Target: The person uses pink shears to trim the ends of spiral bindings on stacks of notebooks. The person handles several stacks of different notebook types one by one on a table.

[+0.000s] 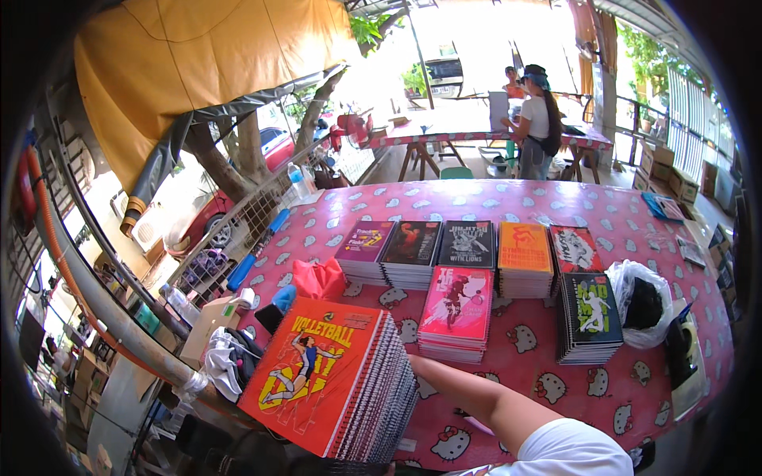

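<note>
A tall stack of spiral notebooks [305, 381] with orange-red covers and a volleyball player on top stands tilted close in front of me. My bare right forearm, in a white sleeve [556, 452], reaches to the far right side of this stack. The stack covers my right hand, so its fingers are hidden. A skin-toned speck shows under the stack at the bottom edge; I cannot make out my left hand. Beyond the forearm lie a stack of pink notebooks [454, 305] and a stack of dark notebooks with a green design [589, 317].
Purple [365, 246], black-and-red [411, 246], grey [467, 244], yellow-orange [525, 250] and red notebooks [577, 247] form a back row on the pink patterned table [476, 198]. A white plastic bag [635, 305] sits right. Farther off, people stand by another table [476, 136].
</note>
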A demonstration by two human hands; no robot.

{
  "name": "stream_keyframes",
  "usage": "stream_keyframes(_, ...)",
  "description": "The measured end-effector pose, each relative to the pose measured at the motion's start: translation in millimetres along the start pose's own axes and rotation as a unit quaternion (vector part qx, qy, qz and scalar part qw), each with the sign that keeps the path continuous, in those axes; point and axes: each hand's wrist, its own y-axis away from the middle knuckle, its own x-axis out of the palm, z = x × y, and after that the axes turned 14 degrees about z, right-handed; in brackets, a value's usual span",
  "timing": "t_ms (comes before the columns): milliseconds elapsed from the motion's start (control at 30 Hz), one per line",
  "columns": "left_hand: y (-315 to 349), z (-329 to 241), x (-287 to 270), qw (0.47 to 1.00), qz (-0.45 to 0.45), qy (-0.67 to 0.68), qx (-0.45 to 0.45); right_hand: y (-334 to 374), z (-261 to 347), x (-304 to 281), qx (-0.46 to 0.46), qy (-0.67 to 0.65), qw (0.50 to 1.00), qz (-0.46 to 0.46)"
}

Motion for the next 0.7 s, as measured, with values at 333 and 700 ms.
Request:
stream_keyframes(333, -8.9, 37.4, 6.9, 0.998, 0.035, -0.049, 0.004, 62.5, -35.4, 31.5, 0.089, 0.126, 0.971, -0.183)
stream_keyframes(700, -16.6, -3.6, -22.8, 0.986, 0.113, -0.104, 0.061, 96.2, -51.5, 83.5, -0.184, 0.025, 0.964, -0.191)
